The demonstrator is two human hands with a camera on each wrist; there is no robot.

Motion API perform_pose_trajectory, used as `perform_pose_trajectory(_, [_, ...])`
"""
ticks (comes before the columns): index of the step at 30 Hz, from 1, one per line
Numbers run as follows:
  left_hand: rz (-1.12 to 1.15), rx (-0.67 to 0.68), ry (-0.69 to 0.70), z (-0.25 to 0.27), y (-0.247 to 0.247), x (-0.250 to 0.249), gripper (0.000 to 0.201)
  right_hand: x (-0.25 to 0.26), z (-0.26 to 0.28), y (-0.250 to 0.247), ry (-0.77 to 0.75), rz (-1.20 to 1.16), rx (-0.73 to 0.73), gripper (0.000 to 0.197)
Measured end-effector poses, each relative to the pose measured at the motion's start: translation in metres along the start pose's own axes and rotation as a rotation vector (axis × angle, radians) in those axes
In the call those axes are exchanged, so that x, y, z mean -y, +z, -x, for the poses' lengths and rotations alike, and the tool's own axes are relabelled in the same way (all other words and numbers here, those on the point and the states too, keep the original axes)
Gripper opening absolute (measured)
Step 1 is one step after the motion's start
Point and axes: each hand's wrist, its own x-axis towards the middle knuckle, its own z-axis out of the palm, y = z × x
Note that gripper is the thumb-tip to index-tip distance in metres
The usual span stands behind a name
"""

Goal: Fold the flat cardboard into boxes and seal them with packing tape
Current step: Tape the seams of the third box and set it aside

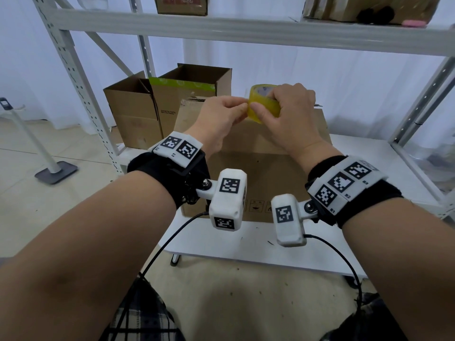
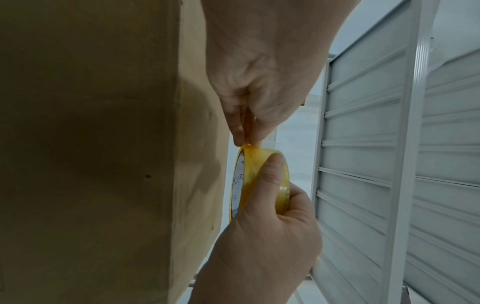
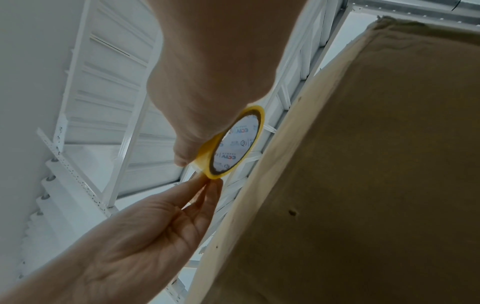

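Your right hand (image 1: 285, 119) has its grip curled round the tape roll (image 1: 264, 104); your left hand (image 1: 216, 119) pinches the free end, above the folded box (image 1: 251, 163) on the shelf's (image 1: 357, 153) front edge. Peel slowly, keeping the strip flat and untwisted.

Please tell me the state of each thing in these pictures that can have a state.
tape roll: held up in the right hand, end being peeled
left hand: pinching the tape end
front box: folded up, top not visible
two back boxes: open, flaps up
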Motion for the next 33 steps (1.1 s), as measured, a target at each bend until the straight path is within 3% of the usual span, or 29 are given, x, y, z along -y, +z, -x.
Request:
perform_pose_trajectory(3, [-0.036,-0.026,0.016,0.0,-0.001,0.0,0.022,0.0,0.0,-0.001,0.006,0.031,0.026,0.039])
perform_pose_trajectory(6, [-0.045,0.0,0.031,-0.001,-0.007,0.002,0.019,-0.004,0.001,-0.005,0.027,-0.1,0.02,0.032])
perform_pose_trajectory(12, [-0.058,0.194,0.046,-0.003,-0.02,0.001,0.003,-0.009,-0.002,-0.01,0.123,-0.373,0.033,0.032])
perform_pose_trajectory(20, [-0.225,0.261,0.02,-0.006,-0.021,0.002,0.021,-0.008,-0.002,-0.012,0.08,-0.353,0.08,0.034])
perform_pose_trajectory(26, [-0.432,0.16,0.03,-0.009,-0.012,0.007,0.021,-0.004,-0.004,-0.009,0.046,-0.167,0.166,0.032])
perform_pose_trajectory(29, [-0.412,0.173,0.058,-0.008,-0.013,0.007,0.023,-0.004,-0.002,-0.008,0.051,-0.103,0.173,0.031])
perform_pose_trajectory(33, [-0.189,0.185,0.066,-0.006,-0.018,0.006,0.016,-0.004,-0.003,-0.01,0.095,-0.109,0.157,0.03])
